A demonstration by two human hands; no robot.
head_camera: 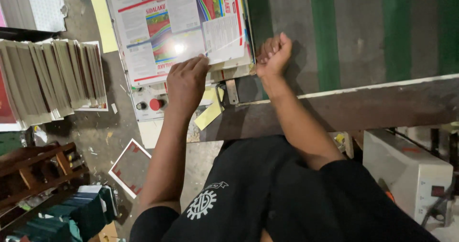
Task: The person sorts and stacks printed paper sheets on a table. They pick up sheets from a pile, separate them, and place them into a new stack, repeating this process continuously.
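Looking down from the head camera: left hand [185,82] laid flat, palm down, fingers spread a little and resting on the near edge of a stack of printed sheets [177,27], glossy, white with red borders and coloured panels. Right hand [273,55] curled into a loose fist just beside the stack's right corner, knuckles up, seemingly empty, though a pinch on a sheet edge cannot be ruled out. Stack lying on the machine's feed tabletop [239,86], its near edge against the control panel.

Step in hand, judged from the pose: squaring or steadying the pile, left palm pinning it, right fist set against its side. Next move likely calling for even pressure, so top sheets stay aligned and do not slide on the slick coating.

Below the stack, a pale control panel with a red knob [156,104] and a dark button beside it. Yellow paper slips [210,112] poking out near the left wrist. To the right, a grey belt with green stripes [354,32], edged by a dark rail.

Around: fanned bundles of folded sheets [52,82] on the left, a red-bordered sheet [129,168] on the littered concrete floor, a wooden pallet [33,170], a white machine housing [406,170] at lower right.
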